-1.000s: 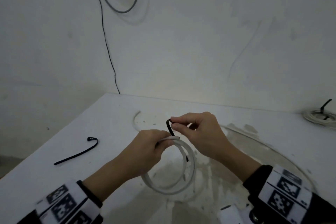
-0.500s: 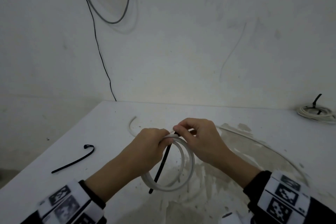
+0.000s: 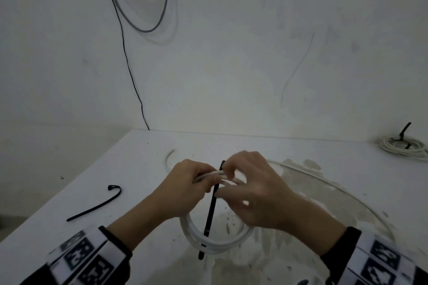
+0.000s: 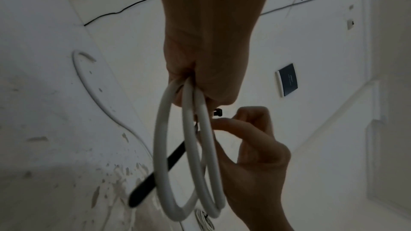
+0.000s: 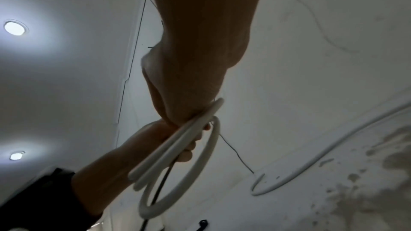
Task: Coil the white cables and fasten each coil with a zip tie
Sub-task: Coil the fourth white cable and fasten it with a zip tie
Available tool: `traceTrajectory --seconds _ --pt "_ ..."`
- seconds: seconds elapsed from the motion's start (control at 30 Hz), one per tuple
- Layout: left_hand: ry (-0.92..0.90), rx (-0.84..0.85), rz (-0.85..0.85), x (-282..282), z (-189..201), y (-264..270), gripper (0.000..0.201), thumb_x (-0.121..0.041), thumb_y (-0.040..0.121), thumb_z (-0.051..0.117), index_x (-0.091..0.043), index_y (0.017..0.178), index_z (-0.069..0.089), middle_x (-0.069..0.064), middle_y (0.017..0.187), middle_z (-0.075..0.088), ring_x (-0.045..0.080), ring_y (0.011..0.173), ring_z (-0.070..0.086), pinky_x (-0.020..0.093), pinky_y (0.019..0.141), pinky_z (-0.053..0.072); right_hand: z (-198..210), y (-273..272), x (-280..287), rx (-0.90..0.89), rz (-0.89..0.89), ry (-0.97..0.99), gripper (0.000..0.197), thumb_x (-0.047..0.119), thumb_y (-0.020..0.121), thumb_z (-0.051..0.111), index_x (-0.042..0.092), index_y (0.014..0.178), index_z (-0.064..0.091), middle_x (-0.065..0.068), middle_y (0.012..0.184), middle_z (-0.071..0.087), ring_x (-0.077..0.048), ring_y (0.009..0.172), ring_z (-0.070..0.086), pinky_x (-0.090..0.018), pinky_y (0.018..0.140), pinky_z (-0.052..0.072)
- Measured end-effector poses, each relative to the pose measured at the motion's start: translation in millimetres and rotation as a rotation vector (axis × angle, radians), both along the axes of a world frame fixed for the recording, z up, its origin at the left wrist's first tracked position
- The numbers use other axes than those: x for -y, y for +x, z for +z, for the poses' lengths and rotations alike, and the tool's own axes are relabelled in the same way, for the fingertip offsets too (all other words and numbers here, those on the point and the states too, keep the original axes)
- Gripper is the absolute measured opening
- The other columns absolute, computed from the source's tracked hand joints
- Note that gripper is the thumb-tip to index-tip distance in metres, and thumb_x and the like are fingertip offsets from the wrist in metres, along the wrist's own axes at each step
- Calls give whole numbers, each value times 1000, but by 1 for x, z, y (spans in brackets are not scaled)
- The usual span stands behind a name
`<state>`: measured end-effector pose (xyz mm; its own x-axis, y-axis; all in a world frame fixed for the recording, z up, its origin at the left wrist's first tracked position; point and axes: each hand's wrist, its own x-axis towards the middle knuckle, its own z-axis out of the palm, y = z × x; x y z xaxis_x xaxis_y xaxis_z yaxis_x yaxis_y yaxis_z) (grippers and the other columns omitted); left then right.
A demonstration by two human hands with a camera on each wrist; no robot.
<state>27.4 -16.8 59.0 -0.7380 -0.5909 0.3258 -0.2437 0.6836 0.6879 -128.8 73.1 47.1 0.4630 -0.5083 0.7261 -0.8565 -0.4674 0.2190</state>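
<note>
A white cable coil (image 3: 215, 246) of about three loops hangs above the white table (image 3: 143, 162). My left hand (image 3: 192, 180) grips the coil's top in its fist. My right hand (image 3: 234, 168) pinches a black zip tie (image 3: 209, 217) at the same spot, just right of the left fist. The tie's head pokes up above the coil and its tail hangs down through the loops. In the left wrist view the coil (image 4: 191, 147) dangles from my left hand (image 4: 204, 80), with the tie (image 4: 155, 178) slanting behind it. In the right wrist view the coil (image 5: 177, 173) and both hands meet.
A spare black zip tie (image 3: 97, 203) lies on the table to the left. A tied white coil (image 3: 404, 148) sits at the far right by the wall. The cable's loose tail (image 3: 342, 190) curves across the stained table on the right. Walls close off the back and left.
The zip tie, held bent above the coil a second ago, now hangs straight down through the loops. My right hand has dropped onto the coil's top beside the left fist.
</note>
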Motion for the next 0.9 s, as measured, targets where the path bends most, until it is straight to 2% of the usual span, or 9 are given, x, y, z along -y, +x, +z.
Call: traceTrajectory --seconds 0.13,0.23,0.33,0.4,0.47,0.57,0.67,0.8,0.9 --pt "16 1 -13 -2 2 -2 31 -8 87 51 -13 57 56 -8 44 43 6 42 36 20 46 33 -4 2 5 -277 -47 75 12 11 79 67 21 85 71 -1 81 60 -16 75 44 -25 63 29" --pt "77 -25 -42 -1 3 -1 28 -7 88 52 -5 63 62 -1 46 43 10 43 36 24 45 33 -6 5 4 -284 -56 46 5 14 83 67 16 86 70 -1 77 58 -16 76 45 -24 62 28" --pt "189 -67 -46 -2 3 0 34 -17 92 55 -6 59 59 5 50 40 10 41 33 20 43 31 -4 3 1 76 19 100 16 18 90 59 10 89 73 -7 90 61 -15 80 51 -18 68 38" --pt "279 -111 -49 -4 3 1 35 -19 92 55 -9 58 58 -1 49 38 8 39 30 20 42 29 0 3 -3 437 33 152 21 25 89 58 14 85 75 -4 106 57 -6 97 53 -13 79 40" --pt "316 -137 -55 -6 5 -1 34 -22 92 56 -17 59 62 -8 48 40 6 38 30 18 41 28 1 5 -5 746 38 218 20 28 88 60 17 83 76 2 119 59 -2 108 56 -16 86 45" --pt "285 -129 -42 -9 7 -5 35 -20 92 55 -18 58 59 -12 43 41 4 36 31 16 41 29 6 11 -7 1073 90 318 12 12 85 66 8 82 76 7 100 73 -18 88 70 -28 75 57" --pt "230 -109 -24 -10 6 -8 34 -19 92 56 -17 58 58 -11 45 42 6 37 33 17 41 31 14 13 -9 1209 88 328 11 6 84 65 8 84 76 3 80 76 -10 75 72 -15 69 53" --pt "244 -100 -22 -11 3 -10 32 -17 92 55 -19 62 62 -11 46 44 6 39 35 18 43 33 16 18 -12 1294 85 378 14 9 84 65 13 78 77 -1 72 75 -12 71 72 -14 66 52" --pt "295 -95 -31 -12 2 -10 26 -14 93 53 -10 72 67 -11 47 43 7 40 33 18 42 32 14 18 -13 1347 77 408 15 11 85 65 13 77 77 -3 73 75 -15 72 72 -17 68 54"
